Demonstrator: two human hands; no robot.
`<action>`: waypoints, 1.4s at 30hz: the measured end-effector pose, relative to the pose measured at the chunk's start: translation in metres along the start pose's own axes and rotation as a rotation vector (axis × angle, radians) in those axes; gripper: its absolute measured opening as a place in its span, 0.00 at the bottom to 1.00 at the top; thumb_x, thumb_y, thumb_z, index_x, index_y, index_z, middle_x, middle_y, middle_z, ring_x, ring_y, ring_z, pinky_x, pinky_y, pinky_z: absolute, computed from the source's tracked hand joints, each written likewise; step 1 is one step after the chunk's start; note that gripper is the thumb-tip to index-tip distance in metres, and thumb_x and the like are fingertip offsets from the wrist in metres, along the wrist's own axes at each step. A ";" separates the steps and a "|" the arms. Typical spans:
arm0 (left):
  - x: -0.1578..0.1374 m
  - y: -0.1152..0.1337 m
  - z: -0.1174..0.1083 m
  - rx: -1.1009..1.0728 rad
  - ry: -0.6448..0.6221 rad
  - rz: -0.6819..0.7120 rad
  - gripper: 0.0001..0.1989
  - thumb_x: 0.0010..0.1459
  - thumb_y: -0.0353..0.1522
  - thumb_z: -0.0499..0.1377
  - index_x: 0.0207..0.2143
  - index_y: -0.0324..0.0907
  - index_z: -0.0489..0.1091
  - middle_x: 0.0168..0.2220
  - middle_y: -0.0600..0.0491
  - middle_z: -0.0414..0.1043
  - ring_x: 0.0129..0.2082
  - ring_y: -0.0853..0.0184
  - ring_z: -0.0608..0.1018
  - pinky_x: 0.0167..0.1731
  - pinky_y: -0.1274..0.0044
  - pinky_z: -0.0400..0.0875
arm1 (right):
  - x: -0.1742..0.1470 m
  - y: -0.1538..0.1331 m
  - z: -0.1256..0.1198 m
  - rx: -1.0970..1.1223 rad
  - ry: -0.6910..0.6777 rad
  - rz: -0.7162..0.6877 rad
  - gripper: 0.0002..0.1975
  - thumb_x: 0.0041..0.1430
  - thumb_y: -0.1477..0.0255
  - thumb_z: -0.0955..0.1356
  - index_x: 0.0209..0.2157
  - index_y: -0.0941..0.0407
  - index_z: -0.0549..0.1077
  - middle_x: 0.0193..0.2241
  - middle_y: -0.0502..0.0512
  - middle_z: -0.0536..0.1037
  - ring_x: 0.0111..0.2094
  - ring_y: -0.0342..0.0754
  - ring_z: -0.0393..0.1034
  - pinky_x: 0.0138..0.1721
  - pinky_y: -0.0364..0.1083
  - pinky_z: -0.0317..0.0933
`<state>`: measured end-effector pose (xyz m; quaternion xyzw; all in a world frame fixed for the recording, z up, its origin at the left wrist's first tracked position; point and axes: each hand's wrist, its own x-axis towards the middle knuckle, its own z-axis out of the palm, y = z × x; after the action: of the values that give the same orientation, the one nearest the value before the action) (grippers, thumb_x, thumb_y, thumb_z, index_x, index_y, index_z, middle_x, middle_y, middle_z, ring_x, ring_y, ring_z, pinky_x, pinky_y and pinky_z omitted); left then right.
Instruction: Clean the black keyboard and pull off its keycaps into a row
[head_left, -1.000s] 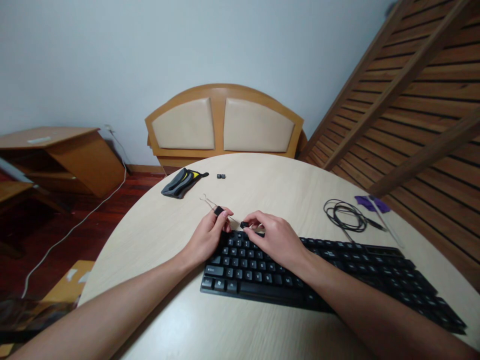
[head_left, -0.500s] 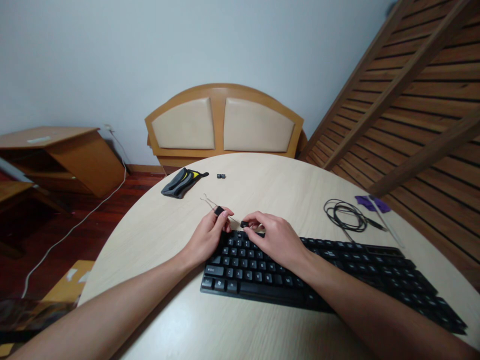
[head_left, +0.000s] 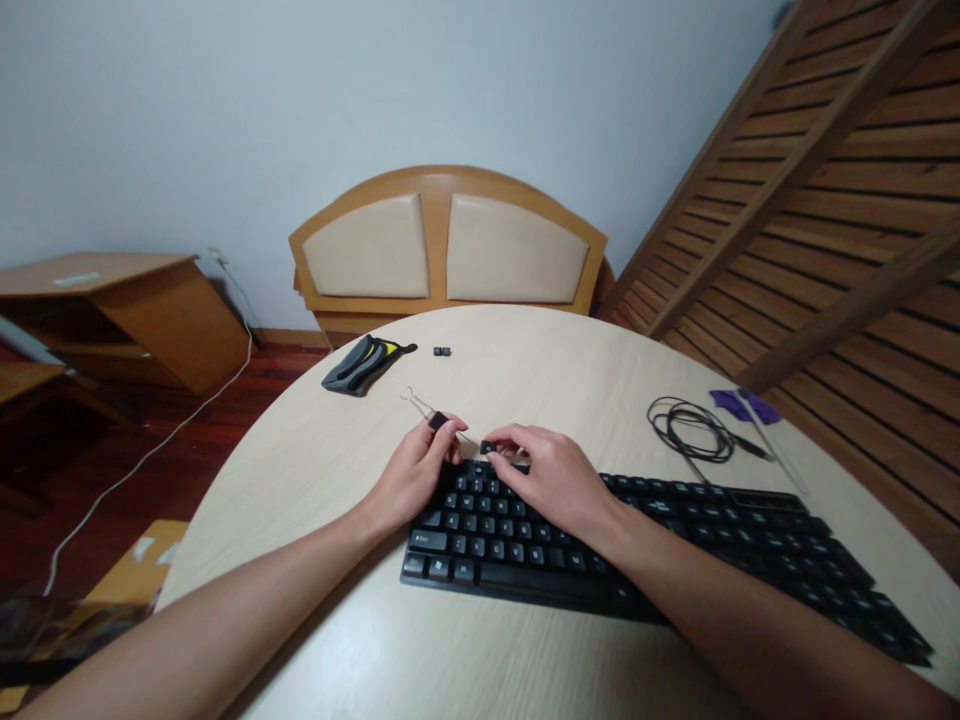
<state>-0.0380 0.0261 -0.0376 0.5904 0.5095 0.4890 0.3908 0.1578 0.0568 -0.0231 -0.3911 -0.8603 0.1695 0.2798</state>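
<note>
A black keyboard [head_left: 540, 582] lies on the round table, its upper left part under my hands. My left hand [head_left: 424, 455] is closed around the black handle of a wire keycap puller [head_left: 437, 421], whose thin wire ends point up and to the left. Between the thumb and fingers of my right hand [head_left: 555, 470] is a small black keycap [head_left: 487, 447], just above the keyboard's back edge. Two loose keycaps [head_left: 442, 351] sit side by side farther back on the table.
A grey, black and yellow pouch [head_left: 360, 366] lies at the table's left rim. On the right are a coiled black cable [head_left: 686, 430], a purple cloth [head_left: 757, 408] and a thin pale stick [head_left: 776, 445]. Beyond the table stands a padded wooden headboard [head_left: 439, 235].
The keycap in my right hand has tilted slightly, showing more of its top. Both hands otherwise stay in place.
</note>
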 end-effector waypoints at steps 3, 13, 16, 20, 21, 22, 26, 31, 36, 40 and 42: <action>0.000 0.000 0.000 0.000 -0.003 0.003 0.19 0.65 0.46 0.51 0.41 0.40 0.69 0.25 0.57 0.66 0.28 0.67 0.71 0.34 0.75 0.65 | 0.000 0.000 0.001 0.004 0.007 0.005 0.08 0.61 0.72 0.67 0.42 0.52 0.76 0.38 0.51 0.82 0.38 0.48 0.77 0.41 0.47 0.68; 0.000 -0.006 -0.002 0.043 -0.024 0.029 0.17 0.68 0.43 0.49 0.43 0.40 0.68 0.26 0.57 0.66 0.29 0.67 0.71 0.34 0.75 0.65 | 0.001 0.004 0.000 0.024 0.031 0.041 0.08 0.61 0.72 0.68 0.42 0.52 0.76 0.36 0.49 0.82 0.37 0.47 0.77 0.41 0.47 0.68; 0.000 -0.005 -0.003 0.105 -0.042 0.053 0.16 0.69 0.41 0.48 0.43 0.40 0.68 0.26 0.57 0.67 0.29 0.67 0.72 0.35 0.75 0.65 | 0.002 0.005 0.000 0.051 0.036 0.060 0.08 0.60 0.73 0.68 0.41 0.52 0.76 0.36 0.49 0.82 0.37 0.47 0.77 0.41 0.46 0.68; -0.001 -0.002 -0.004 0.177 -0.073 0.064 0.15 0.69 0.40 0.46 0.44 0.40 0.67 0.27 0.57 0.66 0.29 0.67 0.71 0.35 0.75 0.65 | 0.005 0.010 0.001 0.089 0.046 0.087 0.07 0.60 0.72 0.68 0.41 0.52 0.76 0.35 0.50 0.82 0.36 0.47 0.77 0.40 0.46 0.68; -0.002 -0.002 -0.004 0.193 -0.081 0.070 0.15 0.69 0.40 0.46 0.43 0.40 0.67 0.27 0.57 0.66 0.29 0.67 0.71 0.35 0.75 0.64 | 0.005 0.011 0.002 0.096 0.050 0.096 0.07 0.60 0.72 0.68 0.41 0.52 0.76 0.35 0.50 0.82 0.36 0.47 0.77 0.39 0.45 0.68; -0.002 -0.001 -0.004 0.208 -0.090 0.077 0.15 0.69 0.40 0.46 0.43 0.41 0.67 0.27 0.57 0.66 0.29 0.67 0.71 0.35 0.75 0.64 | 0.006 0.012 0.003 0.105 0.053 0.109 0.07 0.60 0.72 0.69 0.41 0.52 0.77 0.34 0.50 0.82 0.36 0.47 0.77 0.39 0.45 0.68; -0.003 -0.001 -0.006 0.245 -0.125 0.097 0.15 0.70 0.40 0.46 0.44 0.41 0.67 0.27 0.57 0.68 0.29 0.66 0.72 0.34 0.75 0.64 | 0.009 0.018 0.006 0.134 0.023 0.171 0.08 0.60 0.72 0.69 0.41 0.52 0.77 0.33 0.50 0.82 0.35 0.46 0.77 0.38 0.44 0.68; -0.002 0.002 -0.006 0.272 -0.153 0.119 0.15 0.70 0.39 0.46 0.44 0.41 0.67 0.27 0.56 0.68 0.29 0.66 0.73 0.34 0.75 0.64 | 0.027 0.027 0.003 0.049 -0.085 0.169 0.07 0.59 0.71 0.70 0.40 0.53 0.77 0.35 0.52 0.83 0.37 0.47 0.77 0.39 0.44 0.67; -0.002 0.002 -0.007 0.290 -0.167 0.126 0.15 0.70 0.38 0.45 0.44 0.40 0.67 0.27 0.55 0.69 0.29 0.66 0.73 0.35 0.74 0.65 | 0.068 0.032 -0.001 -0.175 -0.120 0.200 0.08 0.60 0.70 0.69 0.42 0.53 0.78 0.39 0.52 0.83 0.41 0.49 0.76 0.39 0.44 0.65; -0.002 0.002 -0.007 0.300 -0.164 0.122 0.14 0.70 0.38 0.45 0.44 0.40 0.66 0.27 0.55 0.69 0.29 0.65 0.73 0.34 0.74 0.65 | 0.109 0.035 0.008 -0.259 -0.129 0.242 0.08 0.60 0.70 0.69 0.42 0.53 0.78 0.41 0.53 0.82 0.44 0.51 0.75 0.41 0.46 0.64; -0.002 0.003 -0.007 0.297 -0.164 0.115 0.14 0.70 0.38 0.45 0.44 0.40 0.66 0.27 0.55 0.69 0.29 0.65 0.73 0.34 0.74 0.64 | 0.127 0.037 0.014 -0.295 -0.137 0.269 0.09 0.60 0.70 0.69 0.42 0.52 0.78 0.43 0.55 0.82 0.45 0.51 0.75 0.43 0.46 0.64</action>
<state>-0.0442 0.0232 -0.0340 0.7075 0.5081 0.3802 0.3109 0.1018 0.1769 -0.0090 -0.5267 -0.8328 0.1037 0.1353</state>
